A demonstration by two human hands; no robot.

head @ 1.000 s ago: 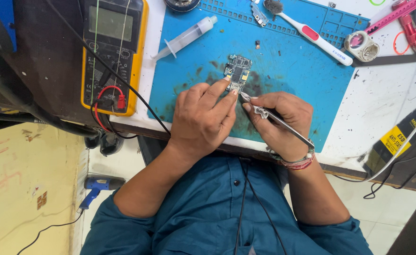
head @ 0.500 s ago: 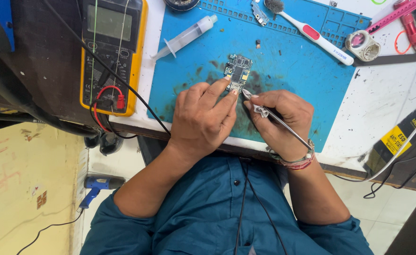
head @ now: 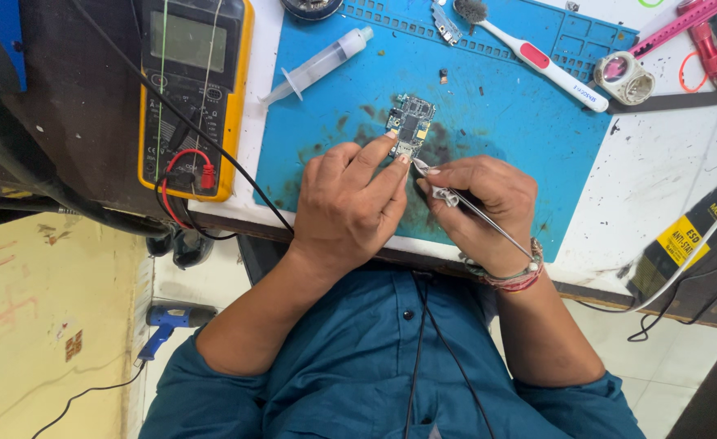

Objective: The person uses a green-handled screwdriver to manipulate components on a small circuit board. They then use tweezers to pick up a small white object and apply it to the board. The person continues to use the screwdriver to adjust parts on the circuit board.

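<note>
Tweezer work on a small circuit board, mid-way.

Left of the board (head: 409, 127), a multimeter (head: 186, 89) and syringe (head: 319, 65) lie idle. The left hand (head: 350, 203) pins the board's near edge to the blue mat (head: 505, 106) with closed fingertips; the right hand (head: 480, 199) pinches tweezers (head: 456, 199), tips at that edge. The board seems still under repair. Right of it sit a brush (head: 537, 57), a stained white bench (head: 659, 179) and tiled floor.
</note>
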